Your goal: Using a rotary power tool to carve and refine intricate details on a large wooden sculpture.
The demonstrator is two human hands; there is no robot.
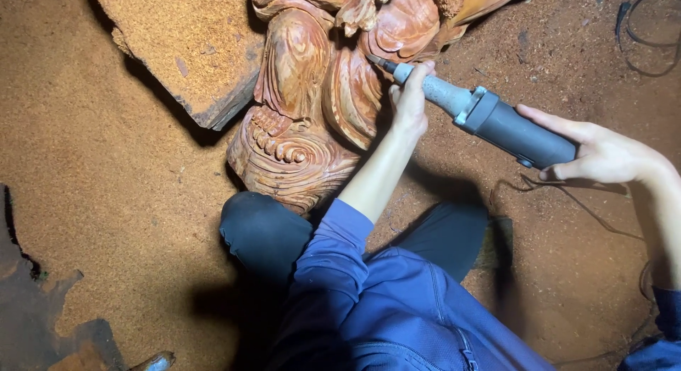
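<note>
Carving lies on the sawdust floor, at the top-centre of the frame, its far end cut off by the top edge. Judging by its look, it is well along: deep scrolls and a row of toe-like ridges at the near end are fully shaped and fairly smooth; the folds higher up look cut but rougher. Fine surface work seems to be what is left, though the part past the top edge cannot be judged. Sawdust covers the floor all round.

Left of the carving, a flat slab dusted with sawdust sits at the top-left, just beside it. A dark knee touches or nearly touches the carving's near end.

Left hand is closed round the nose of the grinder, fingers wrapped just behind the bit. Bit tip meets the carving's right-hand fold.

Grinder's long axis runs diagonally, lower right to upper left; the bit points up-left into the carving. Grey body, lighter neck.

Right hand cradles the rear of the body, fingers loosely curled, thumb extended on top. A cable trails on the floor beneath; another cable loops at the top-right corner.
</note>
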